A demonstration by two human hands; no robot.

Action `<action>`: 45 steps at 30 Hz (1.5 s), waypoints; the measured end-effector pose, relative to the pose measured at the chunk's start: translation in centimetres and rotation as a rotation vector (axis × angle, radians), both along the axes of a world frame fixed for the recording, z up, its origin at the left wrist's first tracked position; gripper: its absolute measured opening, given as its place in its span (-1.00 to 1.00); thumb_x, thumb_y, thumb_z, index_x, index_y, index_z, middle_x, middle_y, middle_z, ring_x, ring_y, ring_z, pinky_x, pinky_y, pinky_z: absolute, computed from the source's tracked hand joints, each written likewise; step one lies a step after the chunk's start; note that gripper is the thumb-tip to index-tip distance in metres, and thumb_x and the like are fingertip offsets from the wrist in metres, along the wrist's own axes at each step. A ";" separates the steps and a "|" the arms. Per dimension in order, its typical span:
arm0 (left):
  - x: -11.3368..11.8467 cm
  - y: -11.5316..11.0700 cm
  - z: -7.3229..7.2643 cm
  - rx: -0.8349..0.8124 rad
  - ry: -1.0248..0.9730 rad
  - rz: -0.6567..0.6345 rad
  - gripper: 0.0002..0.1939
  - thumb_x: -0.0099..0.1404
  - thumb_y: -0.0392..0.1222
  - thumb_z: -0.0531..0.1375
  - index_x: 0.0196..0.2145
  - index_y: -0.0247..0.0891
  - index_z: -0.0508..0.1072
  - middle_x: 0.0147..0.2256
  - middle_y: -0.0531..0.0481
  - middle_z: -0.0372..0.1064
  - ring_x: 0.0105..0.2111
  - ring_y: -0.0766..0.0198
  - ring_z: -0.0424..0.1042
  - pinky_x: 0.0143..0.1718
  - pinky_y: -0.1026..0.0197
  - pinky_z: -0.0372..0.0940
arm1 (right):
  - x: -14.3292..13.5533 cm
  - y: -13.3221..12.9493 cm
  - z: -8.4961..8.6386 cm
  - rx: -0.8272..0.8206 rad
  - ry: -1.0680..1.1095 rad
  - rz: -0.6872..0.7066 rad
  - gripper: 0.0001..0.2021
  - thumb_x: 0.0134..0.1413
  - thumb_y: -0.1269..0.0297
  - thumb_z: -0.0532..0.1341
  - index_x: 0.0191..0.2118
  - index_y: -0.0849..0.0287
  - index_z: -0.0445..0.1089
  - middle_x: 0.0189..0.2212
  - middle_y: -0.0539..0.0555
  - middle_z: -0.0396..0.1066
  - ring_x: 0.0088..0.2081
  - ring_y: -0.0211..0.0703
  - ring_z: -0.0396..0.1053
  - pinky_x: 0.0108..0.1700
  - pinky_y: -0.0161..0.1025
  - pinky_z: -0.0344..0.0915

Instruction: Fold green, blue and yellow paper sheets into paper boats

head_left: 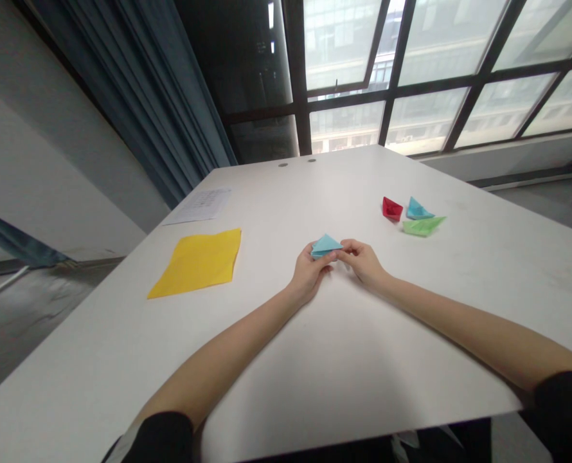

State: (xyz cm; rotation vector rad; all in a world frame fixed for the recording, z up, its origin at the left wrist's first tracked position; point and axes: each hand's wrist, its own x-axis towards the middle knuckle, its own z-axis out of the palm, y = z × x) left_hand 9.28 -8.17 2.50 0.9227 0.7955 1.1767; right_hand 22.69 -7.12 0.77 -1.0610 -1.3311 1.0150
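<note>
A small light-blue folded paper (pixel 326 244) with a pointed top is held between my two hands, over the middle of the table. My left hand (pixel 310 271) grips its left side, with the thumb along the lower edge. The fingertips of my right hand (pixel 362 260) pinch its right corner. Fingers partly hide the lower part of the paper. To the right of my hands stand a red paper boat (pixel 392 209), a blue paper boat (pixel 418 209) and a green paper boat (pixel 423 226), close together.
Yellow paper sheets (pixel 196 263) lie on the left of the white table (pixel 286 373). Behind them is a printed white sheet (pixel 199 206). Two round grommets (pixel 283 165) sit near the far edge. Blue curtains (pixel 141 83) and windows stand beyond.
</note>
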 end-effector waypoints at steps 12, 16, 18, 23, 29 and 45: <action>-0.3 0.7 -0.9 0.149 0.157 0.033 -0.60 -0.14 -0.24 0.28 -0.29 -0.25 0.28 -0.48 0.14 0.25 -0.53 0.45 0.22 -0.57 0.38 0.11 | -0.2 -0.4 -0.3 -0.121 0.120 0.071 -0.71 -0.26 0.04 0.28 -0.52 0.17 0.29 -0.70 -0.13 0.10 -0.66 -0.39 0.00 -0.61 -0.35 -0.06; -0.6 1.0 -1.3 0.195 0.174 0.032 -0.52 -0.07 -0.17 0.29 -0.17 -0.23 0.26 -0.35 0.04 0.32 -0.39 0.36 0.32 -0.44 0.33 0.20 | 0.3 0.0 -0.1 -0.096 0.079 0.007 -0.73 -0.25 0.08 0.28 -0.51 0.17 0.30 -0.69 -0.11 0.16 -0.65 -0.38 0.04 -0.60 -0.35 -0.02; -1.0 1.3 -1.2 0.294 0.251 0.107 -0.52 -0.01 -0.13 0.26 -0.11 -0.22 0.26 -0.26 -0.03 0.34 -0.27 0.28 0.33 -0.34 0.28 0.21 | 1.0 0.4 0.4 -0.015 -0.034 -0.021 -0.74 -0.26 0.10 0.28 -0.49 0.18 0.33 -0.63 -0.07 0.25 -0.60 -0.34 0.13 -0.55 -0.34 0.06; -1.9 1.5 -0.4 0.590 0.643 0.203 -0.69 0.08 -0.12 0.22 -0.17 -0.16 0.39 -0.13 -0.06 0.32 -0.13 0.20 0.28 -0.24 0.21 0.18 | 2.5 0.9 2.2 0.220 -0.565 0.123 -0.88 -0.20 0.24 0.22 -0.54 0.18 0.38 -0.60 -0.04 0.33 -0.52 -0.31 0.22 -0.44 -0.33 0.12; -1.5 0.8 -0.3 0.840 0.798 0.108 -0.91 0.07 -0.16 0.23 -0.43 -0.19 0.46 -0.39 0.02 0.41 -0.28 0.26 0.32 -0.17 0.17 0.17 | 2.4 0.6 2.9 0.328 -0.850 0.227 -0.90 -0.18 0.29 0.20 -0.48 0.18 0.40 -0.57 -0.03 0.37 -0.51 -0.30 0.27 -0.41 -0.35 0.14; -2.5 2.3 -1.3 0.686 0.850 0.148 -0.91 0.07 -0.34 0.11 -0.41 -0.29 0.38 -0.53 0.10 0.30 -0.51 0.42 0.25 -0.44 0.35 0.15 | 3.3 1.0 2.8 0.487 -1.124 0.253 -0.79 0.03 0.19 0.11 -0.34 0.15 0.44 -0.57 0.05 0.36 -0.39 -0.17 0.22 -0.32 -0.28 0.11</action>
